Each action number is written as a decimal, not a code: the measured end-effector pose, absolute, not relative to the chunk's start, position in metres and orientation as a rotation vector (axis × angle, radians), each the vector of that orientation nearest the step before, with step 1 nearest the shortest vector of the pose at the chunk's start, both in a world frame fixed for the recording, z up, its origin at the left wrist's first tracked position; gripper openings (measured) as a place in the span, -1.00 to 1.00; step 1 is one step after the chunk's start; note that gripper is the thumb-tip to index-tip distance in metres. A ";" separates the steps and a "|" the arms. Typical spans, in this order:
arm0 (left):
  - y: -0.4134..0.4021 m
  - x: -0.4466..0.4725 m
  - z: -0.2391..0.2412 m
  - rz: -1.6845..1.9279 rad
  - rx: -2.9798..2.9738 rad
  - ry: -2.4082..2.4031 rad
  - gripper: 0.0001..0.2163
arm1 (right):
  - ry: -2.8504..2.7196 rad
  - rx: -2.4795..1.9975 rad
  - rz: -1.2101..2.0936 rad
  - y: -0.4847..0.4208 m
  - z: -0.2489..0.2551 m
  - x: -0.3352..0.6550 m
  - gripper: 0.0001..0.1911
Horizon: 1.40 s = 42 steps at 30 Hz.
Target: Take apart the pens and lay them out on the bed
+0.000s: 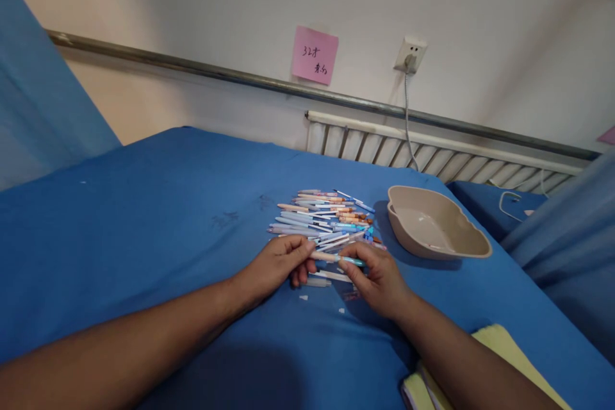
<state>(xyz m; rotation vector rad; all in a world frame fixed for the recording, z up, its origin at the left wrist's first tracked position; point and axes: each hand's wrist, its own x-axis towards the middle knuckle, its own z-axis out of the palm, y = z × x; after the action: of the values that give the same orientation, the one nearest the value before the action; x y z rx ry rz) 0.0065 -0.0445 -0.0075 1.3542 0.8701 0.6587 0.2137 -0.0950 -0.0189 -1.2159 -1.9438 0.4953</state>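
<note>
**Between both hands: one pen, held at each end**

Between the two hands, just above the blue surface [144, 230], a single pen [336, 259] lies level, pinched at both ends. The left hand [276, 266] closes its fingertips on the pale end, and the right hand [379, 275] grips the turquoise end between thumb and forefinger. Neither hand is spread; both are narrowed onto the pen.

Doing this well seems to call for a light, even pinch and a straight pull or push along the pen's length, so the small parts do not bend or spring away. Keeping it low over the cloth would likely help catch anything that drops. A few tiny white bits [303, 298] already lie loose just below the hands.

Just beyond the fingers sits a heap of pens [321, 218], laid roughly side by side. To the right of the right hand, a little farther off, stands a beige tray [473, 246]; apart from perhaps a small speck on its floor, nothing shows inside.
</note>
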 end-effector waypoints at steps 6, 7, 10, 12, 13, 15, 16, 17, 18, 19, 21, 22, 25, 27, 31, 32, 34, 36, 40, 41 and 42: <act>-0.043 0.005 -0.008 0.768 1.348 0.810 -0.66 | -1.917 -1.229 0.498 -0.094 -0.019 0.214 -0.91; -0.044 0.005 -0.007 0.741 1.339 0.823 -0.66 | -1.913 -1.223 0.500 -0.094 -0.019 0.214 -0.91; -0.044 0.006 -0.006 0.619 1.343 0.853 -0.71 | -1.857 -1.214 0.544 -0.094 -0.018 0.211 -0.93; -0.043 0.006 -0.006 0.582 1.368 0.864 -0.71 | -1.750 -1.209 0.618 -0.095 -0.016 0.209 -0.91; -0.043 0.006 -0.007 0.578 1.388 0.872 -0.71 | -1.685 -1.196 0.673 -0.094 -0.016 0.208 -0.89; -0.041 0.006 -0.008 0.579 1.443 0.883 -0.72 | -1.574 -1.143 0.808 -0.094 -0.015 0.206 -0.86; -0.041 0.005 -0.008 0.578 1.476 0.882 -0.73 | -1.542 -1.117 0.871 -0.094 -0.015 0.205 -0.85; -0.041 0.005 -0.009 0.577 1.505 0.878 -0.74 | -1.525 -1.101 0.918 -0.094 -0.015 0.204 -0.86; -0.041 0.004 -0.009 0.577 1.527 0.872 -0.75 | -1.520 -1.096 0.945 -0.094 -0.014 0.204 -0.86; -0.041 0.004 -0.009 0.577 1.547 0.868 -0.76 | -1.521 -1.100 0.958 -0.095 -0.014 0.203 -0.86; -0.042 0.004 -0.008 0.587 1.589 0.871 -0.78 | -1.515 -1.113 0.970 -0.095 -0.013 0.203 -0.86; -0.043 0.005 -0.007 0.600 1.619 0.877 -0.79 | -1.499 -1.116 0.983 -0.095 -0.013 0.203 -0.85; -0.048 0.006 -0.004 0.648 1.731 0.882 -0.83 | -1.420 -1.102 1.042 -0.095 -0.013 0.201 -0.79; -0.052 0.007 -0.002 0.675 1.763 0.853 -0.80 | -1.390 -1.093 1.080 -0.096 -0.014 0.199 -0.76; -0.057 0.008 -0.001 0.620 1.752 0.798 -0.74 | -1.440 -1.060 1.242 -0.098 -0.011 0.198 -0.70; -0.057 0.008 0.000 0.594 1.752 0.798 -0.77 | -1.463 -1.045 1.293 -0.098 -0.009 0.202 -0.67; -0.055 0.008 0.001 0.581 1.708 0.817 -0.80 | -1.518 -1.037 1.359 -0.098 -0.001 0.216 -0.64; -0.053 0.009 0.002 0.627 1.600 0.862 -0.78 | -1.600 -1.102 1.361 -0.097 0.009 0.237 -0.69; -0.050 0.012 0.003 0.689 1.407 0.927 -0.71 | -2.004 -1.385 1.257 -0.101 0.024 0.276 -0.77; -0.050 0.012 0.003 0.688 1.376 0.923 -0.70 | -2.105 -1.475 1.131 -0.103 0.025 0.279 -0.79; -0.050 0.012 0.003 0.683 1.350 0.913 -0.70 | -2.188 -1.562 0.985 -0.106 0.026 0.279 -0.81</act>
<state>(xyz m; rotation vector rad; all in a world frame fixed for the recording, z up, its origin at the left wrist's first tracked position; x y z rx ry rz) 0.0124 -0.0495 0.0029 1.3504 0.9130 0.6835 0.2793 -0.1059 0.0262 -1.5625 -2.1875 0.9852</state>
